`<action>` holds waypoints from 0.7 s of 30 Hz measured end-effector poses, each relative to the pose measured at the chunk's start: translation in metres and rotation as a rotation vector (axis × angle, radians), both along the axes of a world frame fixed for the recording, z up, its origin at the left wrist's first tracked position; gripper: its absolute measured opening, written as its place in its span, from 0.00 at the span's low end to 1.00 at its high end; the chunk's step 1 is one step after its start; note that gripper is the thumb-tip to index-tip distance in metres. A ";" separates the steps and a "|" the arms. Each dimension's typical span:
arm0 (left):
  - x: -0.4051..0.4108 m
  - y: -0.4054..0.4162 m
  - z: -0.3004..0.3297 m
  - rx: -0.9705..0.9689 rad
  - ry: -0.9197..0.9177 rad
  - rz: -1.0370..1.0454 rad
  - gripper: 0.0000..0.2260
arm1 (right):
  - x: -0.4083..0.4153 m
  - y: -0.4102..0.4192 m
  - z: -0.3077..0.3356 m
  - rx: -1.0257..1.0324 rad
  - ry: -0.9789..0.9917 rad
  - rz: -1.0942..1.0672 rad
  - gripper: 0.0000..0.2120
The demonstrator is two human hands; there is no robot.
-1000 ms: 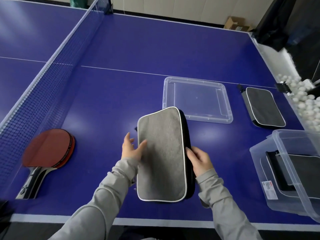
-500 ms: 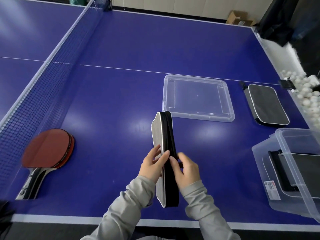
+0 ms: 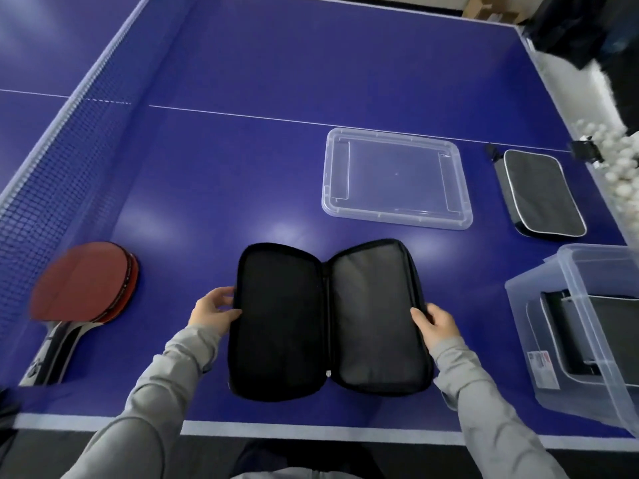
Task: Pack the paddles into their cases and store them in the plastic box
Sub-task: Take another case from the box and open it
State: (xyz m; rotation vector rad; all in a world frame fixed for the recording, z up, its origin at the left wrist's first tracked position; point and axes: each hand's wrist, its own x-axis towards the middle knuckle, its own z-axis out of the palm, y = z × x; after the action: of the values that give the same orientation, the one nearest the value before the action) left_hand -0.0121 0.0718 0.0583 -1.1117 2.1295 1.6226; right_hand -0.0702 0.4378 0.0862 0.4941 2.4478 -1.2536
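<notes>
One blue table [image 3: 242,174], net [image 3: 52,160], cardboard box [image 3: 491,8]

Blue table [image 3: 311,63], net [image 3: 52,160], white balls [image 3: 619,157]

We see the open black fabric paddle case [image 3: 328,319] w/ matt, soft-looking lining, left half darker, right half greyer w/ slight sheen. Red rubber-faced paddle [image 3: 84,281] looks matt. The blue bench [image 3: 242,167] is smooth, semi-gloss, w/ soft light patches. Clear plastic lid [image 3: 396,178] and clear plastic box [image 3: 587,340] are glossy, transparent. Closed grey cloth case [image 3: 543,193] looks matt, fuzzy. Grey sleeves [image 3: 166,385] look like soft knit.
</notes>
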 end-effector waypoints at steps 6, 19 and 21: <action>-0.002 0.004 -0.032 -0.252 -0.064 -0.047 0.19 | -0.007 0.021 -0.043 0.180 -0.127 -0.075 0.12; 0.016 0.083 -0.052 -0.779 -0.150 -0.933 0.50 | 0.023 -0.032 -0.074 0.659 0.060 0.854 0.36; 0.017 0.077 -0.058 -0.793 -0.191 -0.951 0.50 | 0.023 -0.029 -0.082 0.674 0.027 0.879 0.36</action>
State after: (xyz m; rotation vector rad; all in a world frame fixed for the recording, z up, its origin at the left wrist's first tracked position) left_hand 0.0052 0.1493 0.0006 -0.2112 2.5758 0.2461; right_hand -0.0469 0.4086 0.0046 -0.4392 2.5670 -0.0805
